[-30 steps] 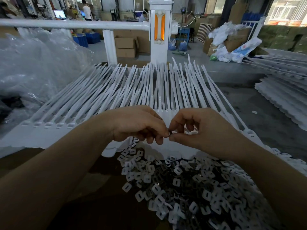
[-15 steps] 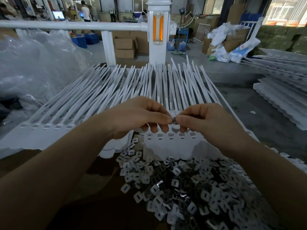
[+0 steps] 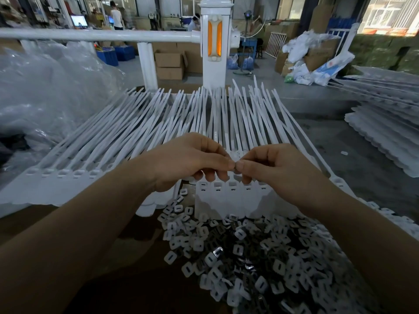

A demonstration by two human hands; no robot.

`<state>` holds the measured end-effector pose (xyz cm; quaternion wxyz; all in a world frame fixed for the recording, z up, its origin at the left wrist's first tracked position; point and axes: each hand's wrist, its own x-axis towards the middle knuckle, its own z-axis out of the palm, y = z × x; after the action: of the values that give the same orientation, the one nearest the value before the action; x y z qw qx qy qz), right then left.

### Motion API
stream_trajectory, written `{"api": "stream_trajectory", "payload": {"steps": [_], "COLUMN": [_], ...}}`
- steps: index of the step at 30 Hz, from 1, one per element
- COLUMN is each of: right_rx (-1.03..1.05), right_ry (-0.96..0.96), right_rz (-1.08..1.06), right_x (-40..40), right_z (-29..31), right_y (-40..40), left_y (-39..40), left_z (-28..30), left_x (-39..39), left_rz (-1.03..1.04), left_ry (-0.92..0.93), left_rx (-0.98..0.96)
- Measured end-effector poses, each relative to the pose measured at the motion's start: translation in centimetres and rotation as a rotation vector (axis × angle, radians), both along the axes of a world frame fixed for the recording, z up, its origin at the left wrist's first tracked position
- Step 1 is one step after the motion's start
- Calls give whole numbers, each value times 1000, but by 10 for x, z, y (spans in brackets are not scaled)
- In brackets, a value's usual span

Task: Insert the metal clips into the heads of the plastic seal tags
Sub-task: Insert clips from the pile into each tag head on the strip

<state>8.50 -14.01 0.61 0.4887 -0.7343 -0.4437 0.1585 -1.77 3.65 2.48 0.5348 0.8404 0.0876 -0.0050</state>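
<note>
In the head view we see both hands meeting at the centre of the frame, fingertips touching above a short strip of plastic seal tags (image 3: 231, 196). Our left hand (image 3: 190, 162) has its thumb and forefinger curled together in a pinch, and our right hand (image 3: 274, 168) mirrors it, the two pinches pressed tip to tip; whatever small piece sits between them is hidden by the fingers, so we cannot tell what they hold. The strip's slotted heads line up just below the fingertips, and its lower edge touches a heap of metal clips (image 3: 260, 264) mixed with small white slotted pieces, which spreads over the brown bench (image 3: 56, 214) toward the lower right of the frame. Behind the hands, long white tag tails (image 3: 158, 123) fan out toward the top of the frame, with another strip of heads (image 3: 61, 173) lying at the left. Crumpled clear plastic sheeting (image 3: 45, 91) fills the upper left, a white post with an orange panel (image 3: 215, 41) stands at top centre, and more stacked white tags (image 3: 385, 137) lie at the right edge.
</note>
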Motion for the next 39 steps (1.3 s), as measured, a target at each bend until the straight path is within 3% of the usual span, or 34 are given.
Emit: {"api": "stream_trajectory", "payload": {"steps": [5,11,18,39], "right_rx": [-159,-291,-292,-319], "right_ry": [-173,-218,-230,-239], "right_rz": [-109,-67,-60,-38], "right_x": [9,12,11,11], "right_z": [-10,-18,-18,-18], "right_y": [3,4,4,3], "left_y": [6,15,9,7], "left_z": [-4,-16,-24,-24], "left_x": [4,8,13,23], "left_rz": [149,183,168,163], "left_ry": [-8,51,122,220], "left_rx": [194,291,419,521]}}
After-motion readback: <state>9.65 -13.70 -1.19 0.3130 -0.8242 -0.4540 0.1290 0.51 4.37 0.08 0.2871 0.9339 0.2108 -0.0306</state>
